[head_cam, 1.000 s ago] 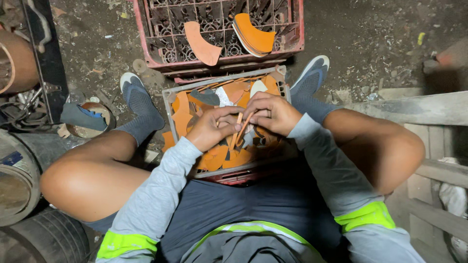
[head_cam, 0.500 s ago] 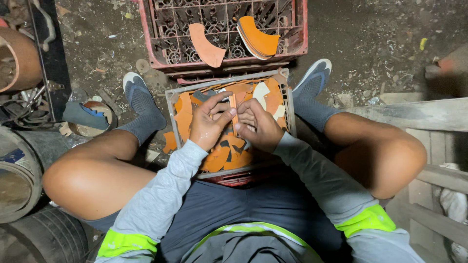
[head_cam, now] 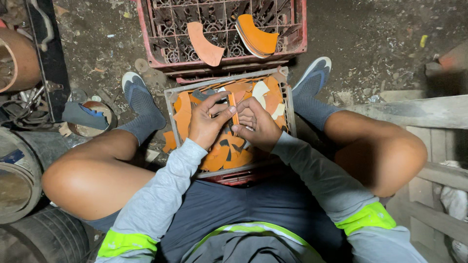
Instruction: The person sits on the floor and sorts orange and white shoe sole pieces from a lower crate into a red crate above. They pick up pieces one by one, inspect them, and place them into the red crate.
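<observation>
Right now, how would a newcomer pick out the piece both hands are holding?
Find the grey crate of orange offcuts between the person's knees. Above its middle, the left hand and right hand meet on a thin orange strip. It alone stands upright; the other pieces lie flat.

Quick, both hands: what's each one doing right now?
Left hand: closed, pinching the thin orange strip.
Right hand: fingers curled, touching the same strip's lower end.

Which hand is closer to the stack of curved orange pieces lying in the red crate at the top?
The right hand. It is below the stack of curved orange pieces, almost straight under it. The left hand is also below but further to the left. Both are apart from it, over the grey crate.
</observation>
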